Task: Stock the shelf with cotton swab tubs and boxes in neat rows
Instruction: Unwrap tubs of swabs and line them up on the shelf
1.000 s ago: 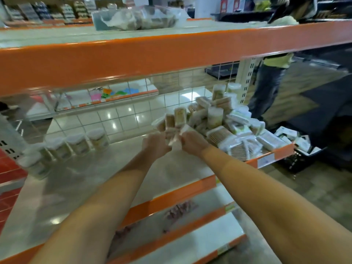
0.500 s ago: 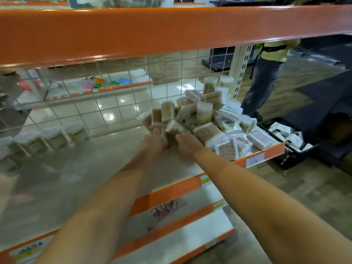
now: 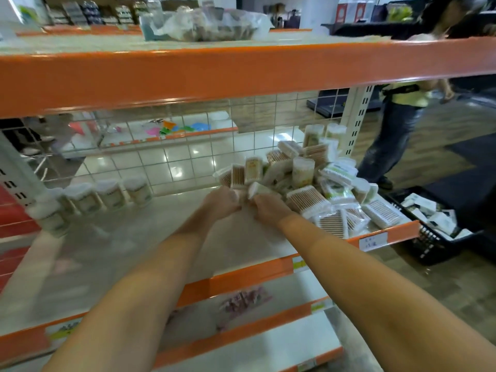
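A loose heap of cotton swab tubs and boxes (image 3: 316, 181) covers the right end of the pale shelf (image 3: 112, 251). A neat row of round swab tubs (image 3: 107, 197) stands at the back left by the wire grid. My left hand (image 3: 221, 204) and my right hand (image 3: 268, 208) meet at the heap's near left edge, fingers curled around small swab boxes (image 3: 256, 187) between them. Exactly what each hand grips is hidden by the knuckles.
An orange shelf beam (image 3: 241, 73) runs overhead, close to my head. A black crate (image 3: 432, 237) of white boxes sits on the floor at right. A person (image 3: 394, 135) stands beyond the shelf's right upright. Lower orange-edged shelves lie below my forearms.
My hands have stayed together at the heap's left edge, working on the small boxes. The camera dipped and then rose again; the heap and the tub row have not moved.
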A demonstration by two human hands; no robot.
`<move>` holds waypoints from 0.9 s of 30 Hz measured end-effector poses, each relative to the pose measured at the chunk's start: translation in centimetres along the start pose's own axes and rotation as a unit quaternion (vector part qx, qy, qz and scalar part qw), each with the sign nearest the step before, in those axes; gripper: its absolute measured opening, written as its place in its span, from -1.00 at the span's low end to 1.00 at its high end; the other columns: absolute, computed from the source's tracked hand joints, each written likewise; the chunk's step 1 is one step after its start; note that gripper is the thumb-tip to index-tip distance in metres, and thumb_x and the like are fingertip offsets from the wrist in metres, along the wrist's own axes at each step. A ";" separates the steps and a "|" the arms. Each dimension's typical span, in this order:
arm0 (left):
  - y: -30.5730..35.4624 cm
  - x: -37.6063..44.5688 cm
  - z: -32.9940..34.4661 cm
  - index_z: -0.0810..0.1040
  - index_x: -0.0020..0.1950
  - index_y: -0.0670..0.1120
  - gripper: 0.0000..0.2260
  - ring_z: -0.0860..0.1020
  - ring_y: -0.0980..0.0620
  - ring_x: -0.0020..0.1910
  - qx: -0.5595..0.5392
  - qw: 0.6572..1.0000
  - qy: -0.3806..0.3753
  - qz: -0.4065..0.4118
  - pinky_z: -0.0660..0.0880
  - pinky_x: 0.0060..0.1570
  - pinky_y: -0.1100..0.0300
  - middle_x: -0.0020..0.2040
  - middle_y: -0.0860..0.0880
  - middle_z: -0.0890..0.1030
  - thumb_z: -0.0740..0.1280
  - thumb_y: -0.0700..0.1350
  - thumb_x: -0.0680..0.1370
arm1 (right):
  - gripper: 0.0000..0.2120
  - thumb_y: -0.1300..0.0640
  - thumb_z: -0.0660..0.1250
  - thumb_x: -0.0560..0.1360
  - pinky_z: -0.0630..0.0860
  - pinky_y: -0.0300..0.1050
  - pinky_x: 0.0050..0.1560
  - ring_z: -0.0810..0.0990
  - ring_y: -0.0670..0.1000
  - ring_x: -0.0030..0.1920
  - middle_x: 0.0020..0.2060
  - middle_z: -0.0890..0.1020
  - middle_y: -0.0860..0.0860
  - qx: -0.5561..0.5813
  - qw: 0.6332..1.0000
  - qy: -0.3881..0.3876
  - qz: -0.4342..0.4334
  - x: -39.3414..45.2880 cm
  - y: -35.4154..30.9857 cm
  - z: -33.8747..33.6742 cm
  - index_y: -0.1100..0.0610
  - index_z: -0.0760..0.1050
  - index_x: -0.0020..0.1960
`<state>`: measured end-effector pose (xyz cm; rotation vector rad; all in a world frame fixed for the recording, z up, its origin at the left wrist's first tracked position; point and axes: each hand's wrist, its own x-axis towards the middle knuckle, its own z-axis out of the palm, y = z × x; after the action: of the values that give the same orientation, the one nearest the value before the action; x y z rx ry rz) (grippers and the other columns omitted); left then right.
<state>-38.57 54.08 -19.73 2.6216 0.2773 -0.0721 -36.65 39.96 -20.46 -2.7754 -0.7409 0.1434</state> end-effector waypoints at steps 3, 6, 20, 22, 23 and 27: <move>-0.3 -1.2 -1.7 0.49 0.24 -0.20 -0.61 0.52 -0.16 0.18 -0.026 0.999 0.037 -0.001 0.42 0.08 0.11 0.18 -0.19 0.55 0.37 -0.02 0.50 | -0.72 0.28 0.14 0.54 0.51 -0.02 0.09 0.57 0.16 0.12 0.11 0.57 0.18 0.001 1.000 0.017 -0.016 0.0 -0.9 -0.3 0.23 0.45 0.22; -0.5 -2.2 -3.4 0.42 0.33 -0.18 -0.48 0.49 -0.12 0.22 -0.024 0.998 0.056 -0.006 0.36 0.04 0.20 0.26 -0.15 0.52 0.42 0.03 0.46 | -0.73 0.30 0.15 0.53 0.53 0.00 0.06 0.58 0.18 0.07 0.08 0.58 0.20 0.016 1.000 0.006 -0.010 -0.3 -2.1 -1.3 0.25 0.46 0.19; -3.7 -6.5 -8.0 0.48 0.22 -0.15 -0.60 0.46 0.11 -0.18 -0.180 0.984 0.008 0.014 0.41 -0.32 0.41 -0.06 0.00 0.52 0.45 -0.02 0.46 | -0.41 0.16 0.44 0.44 0.38 -0.16 0.20 0.45 0.10 0.23 0.18 0.46 0.09 0.302 0.949 -0.092 0.012 -2.5 -6.7 -1.0 0.26 0.31 0.38; -4.4 -7.2 -7.8 0.46 0.25 -0.12 -0.54 0.47 0.04 -0.05 -0.162 0.987 0.004 0.014 0.41 -0.15 0.26 0.09 -0.07 0.53 0.45 0.06 0.44 | -0.42 0.13 0.44 0.44 0.36 -0.16 0.19 0.44 0.05 0.10 0.09 0.45 0.07 0.301 0.950 -0.085 0.025 -3.0 -7.5 -0.4 0.27 0.31 0.37; -4.8 -7.5 -7.7 0.45 0.26 -0.12 -0.52 0.46 0.03 -0.01 -0.152 0.988 0.004 0.017 0.40 -0.08 0.22 0.14 -0.08 0.52 0.45 0.07 0.44 | -0.43 0.12 0.44 0.43 0.35 -0.19 0.19 0.43 0.03 0.07 0.05 0.44 0.05 0.298 0.950 -0.089 0.022 -3.1 -7.9 -0.1 0.28 0.33 0.35; -6.0 -8.8 -7.6 0.41 0.31 -0.11 -0.48 0.43 0.04 0.05 -0.103 0.994 0.007 0.022 0.36 0.00 0.22 0.20 -0.07 0.47 0.42 0.10 0.46 | -0.41 0.09 0.48 0.39 0.43 0.06 0.28 0.51 0.12 0.16 0.13 0.54 0.13 0.259 0.961 -0.096 -0.013 -3.3 -10.0 1.0 0.25 0.36 0.33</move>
<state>-48.46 61.30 -15.04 2.4236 0.2196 -0.0087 -44.39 46.90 -18.56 -2.2699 -0.6684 0.5278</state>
